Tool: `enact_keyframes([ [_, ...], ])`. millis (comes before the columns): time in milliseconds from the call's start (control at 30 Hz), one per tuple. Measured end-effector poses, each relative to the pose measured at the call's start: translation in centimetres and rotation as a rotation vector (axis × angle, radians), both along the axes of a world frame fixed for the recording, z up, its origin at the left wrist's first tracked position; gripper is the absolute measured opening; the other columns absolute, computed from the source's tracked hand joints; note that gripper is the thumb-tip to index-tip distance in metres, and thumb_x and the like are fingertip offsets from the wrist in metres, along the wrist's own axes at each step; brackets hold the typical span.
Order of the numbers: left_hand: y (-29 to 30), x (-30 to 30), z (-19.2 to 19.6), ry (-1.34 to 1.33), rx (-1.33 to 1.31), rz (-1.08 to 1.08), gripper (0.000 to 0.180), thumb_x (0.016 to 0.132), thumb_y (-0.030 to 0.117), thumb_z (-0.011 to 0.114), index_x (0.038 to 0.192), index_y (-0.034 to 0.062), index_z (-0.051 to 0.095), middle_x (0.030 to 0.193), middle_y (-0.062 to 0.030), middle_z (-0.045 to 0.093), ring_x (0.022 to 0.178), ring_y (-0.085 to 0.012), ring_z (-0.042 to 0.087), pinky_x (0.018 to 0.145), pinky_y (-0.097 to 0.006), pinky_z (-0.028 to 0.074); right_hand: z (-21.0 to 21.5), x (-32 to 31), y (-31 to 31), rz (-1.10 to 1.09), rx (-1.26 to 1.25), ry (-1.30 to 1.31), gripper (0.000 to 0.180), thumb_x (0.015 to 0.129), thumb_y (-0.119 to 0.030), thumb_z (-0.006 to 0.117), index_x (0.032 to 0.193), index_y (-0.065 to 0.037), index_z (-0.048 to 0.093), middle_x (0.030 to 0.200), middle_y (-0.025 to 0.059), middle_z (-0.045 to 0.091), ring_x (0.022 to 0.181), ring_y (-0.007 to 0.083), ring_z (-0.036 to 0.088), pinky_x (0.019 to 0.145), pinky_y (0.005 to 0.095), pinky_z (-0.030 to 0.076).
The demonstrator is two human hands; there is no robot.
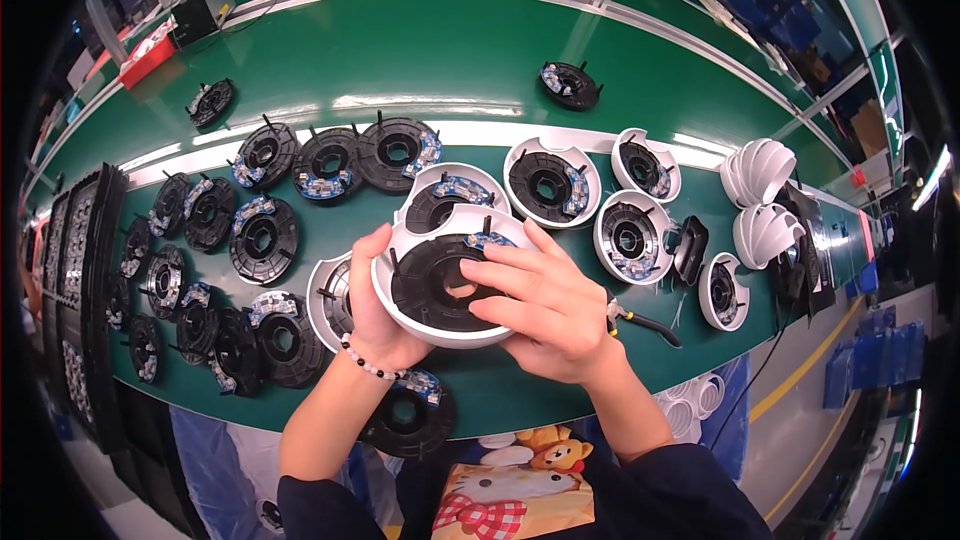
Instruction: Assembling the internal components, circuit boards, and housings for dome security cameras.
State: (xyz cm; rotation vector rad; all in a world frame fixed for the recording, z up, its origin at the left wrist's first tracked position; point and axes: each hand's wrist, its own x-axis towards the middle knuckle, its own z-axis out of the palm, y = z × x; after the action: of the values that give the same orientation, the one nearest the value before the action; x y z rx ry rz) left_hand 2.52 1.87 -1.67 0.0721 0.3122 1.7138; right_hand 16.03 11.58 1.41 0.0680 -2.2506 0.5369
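Green bench (600, 60): both grips, L (372, 305) & R (545, 305), clamped round white shell (440, 332) w/ black disc (425, 290).

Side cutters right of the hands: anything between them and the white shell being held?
Only the right hand; in the head view it covers the gap between the side cutters and the held white shell.

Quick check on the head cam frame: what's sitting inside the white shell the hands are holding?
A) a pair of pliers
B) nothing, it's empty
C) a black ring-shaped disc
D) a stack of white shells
C: the white shell held between the left hand and the right hand has a black ring-shaped disc seated in it, with the right hand's fingers pressing on its top.
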Motion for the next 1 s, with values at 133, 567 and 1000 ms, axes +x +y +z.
enact_keyframes([
  [133, 0.4, 0.3, 0.3, 0.05, -0.126, -0.033, 0.055, 0.078, 0.047, 0.038, 0.113, 0.0047, 0.046, 0.105, -0.0132, 0.055, 0.093, -0.0242, 0.055, 0.08, -0.036, 0.045, 0.5, 0.4, 0.2, -0.005, -0.073, -0.057, 0.035, 0.05, -0.002, 0.067, 0.084, -0.008, 0.061, 0.097, 0.0061, 0.061, 0.091, 0.0236, 0.057, 0.087, 0.0456, 0.039],
  [567, 0.2, 1.3, 0.2, 0.294, -0.179, -0.1, 0.05, 0.08, 0.022, 0.041, 0.123, -0.0017, 0.033, 0.126, -0.0203, 0.037, 0.111, -0.0291, 0.043, 0.096, -0.039, 0.032, 0.7, 5.0, -0.5, -0.069, -0.02, -0.213, 0.024, 0.055, 0.001, 0.061, 0.077, -0.01, 0.061, 0.081, 0.0031, 0.063, 0.079, 0.0197, 0.06, 0.085, 0.0409, 0.04],
  [1000, -0.4, 0.7, 1.7, 0.485, -0.128, -0.041, 0.049, 0.081, 0.025, 0.042, 0.125, 0.0048, 0.034, 0.132, -0.0141, 0.032, 0.123, -0.0242, 0.027, 0.094, -0.047, 0.03, -5.3, 8.0, 1.7, -0.226, 0.216, -0.416, 0.019, 0.063, -0.007, 0.063, 0.081, -0.007, 0.059, 0.097, 0.0086, 0.057, 0.091, 0.0249, 0.054, 0.085, 0.0422, 0.04],
])
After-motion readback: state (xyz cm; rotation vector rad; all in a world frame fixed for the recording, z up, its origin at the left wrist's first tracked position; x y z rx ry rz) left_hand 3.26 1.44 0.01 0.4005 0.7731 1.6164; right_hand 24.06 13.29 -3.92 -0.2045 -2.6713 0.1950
